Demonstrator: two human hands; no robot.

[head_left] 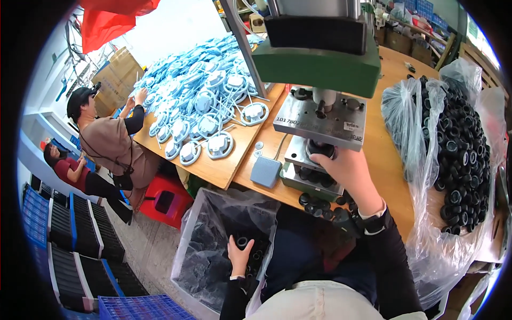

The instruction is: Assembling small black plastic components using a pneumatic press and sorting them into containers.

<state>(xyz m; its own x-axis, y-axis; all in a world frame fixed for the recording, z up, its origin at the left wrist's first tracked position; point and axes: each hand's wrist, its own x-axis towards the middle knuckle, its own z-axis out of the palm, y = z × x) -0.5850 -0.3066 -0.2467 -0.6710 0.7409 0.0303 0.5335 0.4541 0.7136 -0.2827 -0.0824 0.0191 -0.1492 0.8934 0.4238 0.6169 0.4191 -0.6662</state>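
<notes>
My right hand (pixel 349 170) reaches into the bench press (pixel 322 114), thumb and fingers closed round a round black cap (pixel 321 149) on the lower metal die. The upper die plate (pixel 325 120) hangs just above it. My left hand (pixel 239 257) is low in a plastic-lined bin (pixel 184 250), thumb and fingers spread apart. A black ring-shaped part (pixel 242 242) lies between or just beyond its fingertips; whether they touch it I cannot tell. Several more black caps (pixel 325 210) sit at the table edge below the press.
A clear plastic bag (pixel 402 128) of black caps (pixel 461 160) lies open on the right. Left of the press are a grey-blue box with a cable (pixel 265 170) and a heap of pale blue round parts (pixel 205 101). Two people work at left, near a red stool (pixel 165 205) and stacked crates (pixel 80 229).
</notes>
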